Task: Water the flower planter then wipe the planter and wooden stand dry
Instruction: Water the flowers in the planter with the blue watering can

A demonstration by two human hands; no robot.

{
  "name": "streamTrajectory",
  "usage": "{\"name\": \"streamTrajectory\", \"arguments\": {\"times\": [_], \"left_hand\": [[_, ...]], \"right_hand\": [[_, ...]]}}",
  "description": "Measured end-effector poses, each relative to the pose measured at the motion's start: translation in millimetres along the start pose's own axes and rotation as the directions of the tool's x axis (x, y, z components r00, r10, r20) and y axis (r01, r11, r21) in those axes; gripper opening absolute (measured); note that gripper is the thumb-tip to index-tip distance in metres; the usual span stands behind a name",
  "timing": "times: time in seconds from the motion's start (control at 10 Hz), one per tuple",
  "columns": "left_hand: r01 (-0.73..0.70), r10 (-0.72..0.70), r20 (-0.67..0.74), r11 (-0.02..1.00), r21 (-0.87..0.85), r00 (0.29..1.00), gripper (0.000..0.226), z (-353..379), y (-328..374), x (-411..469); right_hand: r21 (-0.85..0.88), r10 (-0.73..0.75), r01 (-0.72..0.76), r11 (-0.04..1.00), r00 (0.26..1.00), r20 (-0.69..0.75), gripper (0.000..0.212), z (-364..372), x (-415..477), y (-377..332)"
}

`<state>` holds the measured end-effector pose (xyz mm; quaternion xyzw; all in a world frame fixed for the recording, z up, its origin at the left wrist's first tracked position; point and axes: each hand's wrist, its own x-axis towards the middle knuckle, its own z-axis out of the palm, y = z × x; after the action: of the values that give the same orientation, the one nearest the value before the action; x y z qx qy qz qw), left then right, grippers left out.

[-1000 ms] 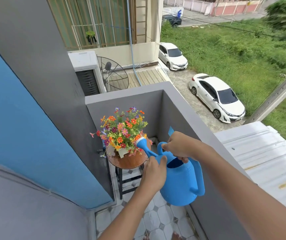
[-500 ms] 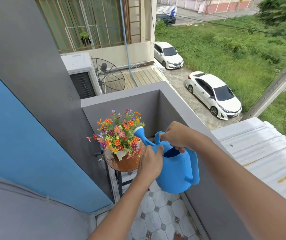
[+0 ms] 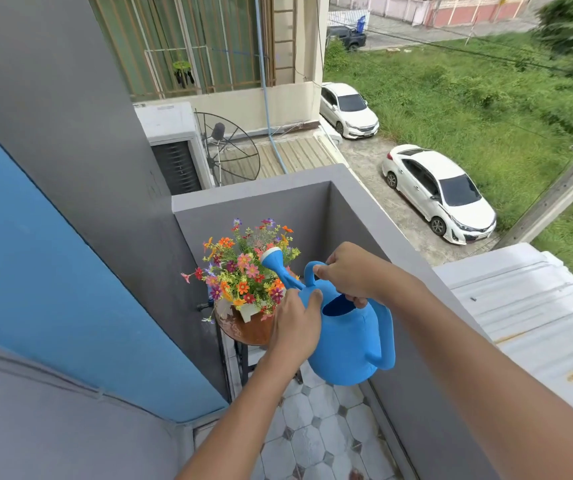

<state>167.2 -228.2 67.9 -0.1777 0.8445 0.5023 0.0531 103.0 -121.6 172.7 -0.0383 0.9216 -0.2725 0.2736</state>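
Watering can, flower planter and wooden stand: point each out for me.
Blue watering can (image 3: 345,344), head view, on its body.
Flower planter (image 3: 247,311), head view, on its white pot.
Wooden stand (image 3: 250,330), head view, on its round top.

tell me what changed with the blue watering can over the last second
The blue plastic watering can tipped back: its white-tipped spout rose from low among the colourful flowers to near their tops. Unchanged: right hand on the top handle, left hand against the can's side, planter on the round wooden stand.
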Motion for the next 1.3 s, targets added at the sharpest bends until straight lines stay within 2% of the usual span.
{"name": "streamTrajectory", "arguments": {"times": [0.1, 0.4, 0.6, 0.7, 0.8, 1.1, 1.3], "left_hand": [[0.015, -0.015, -0.038, 1.000, -0.005, 0.999, 0.045, -8.9, -8.2, -5.5], [0.083, -0.083, -0.102, 0.997, -0.004, 0.991, 0.043, -31.5, -23.9, -12.7], [0.064, -0.062, -0.084, 0.998, 0.015, 0.994, 0.044, -30.1, -19.2, -2.1], [0.046, -0.045, -0.026, 0.999, 0.015, 0.999, 0.046, -9.0, 11.9, 36.3], [0.033, -0.033, -0.019, 0.999, 0.030, 0.999, 0.046, -6.7, 18.9, 39.6], [0.028, -0.028, -0.009, 0.999, 0.033, 1.000, 0.045, 11.3, 11.1, 51.2], [-0.079, 0.084, -0.064, 0.994, 0.069, 0.994, 0.042, 33.6, 17.9, 84.1]], "right_hand": [[-0.061, -0.068, 0.069, 0.996, 0.997, 0.029, 0.032, 6.7, -0.2, -12.6], [-0.049, -0.106, 0.110, 0.993, 0.991, 0.078, 0.031, 27.0, 6.2, -33.1], [-0.024, -0.104, 0.105, 0.994, 0.993, 0.063, 0.029, 20.4, 10.9, -29.2], [0.012, -0.057, 0.056, 0.998, 0.998, 0.005, 0.035, -16.8, 37.9, -13.5], [0.011, -0.060, 0.060, 0.998, 0.998, 0.010, 0.040, -20.0, 44.2, -10.4], [0.034, -0.075, 0.073, 0.997, 0.996, 0.042, 0.040, -20.3, 63.8, 12.6], [0.279, -0.139, 0.121, 0.953, 0.989, 0.047, 0.035, -23.2, 90.1, 53.6]]}}
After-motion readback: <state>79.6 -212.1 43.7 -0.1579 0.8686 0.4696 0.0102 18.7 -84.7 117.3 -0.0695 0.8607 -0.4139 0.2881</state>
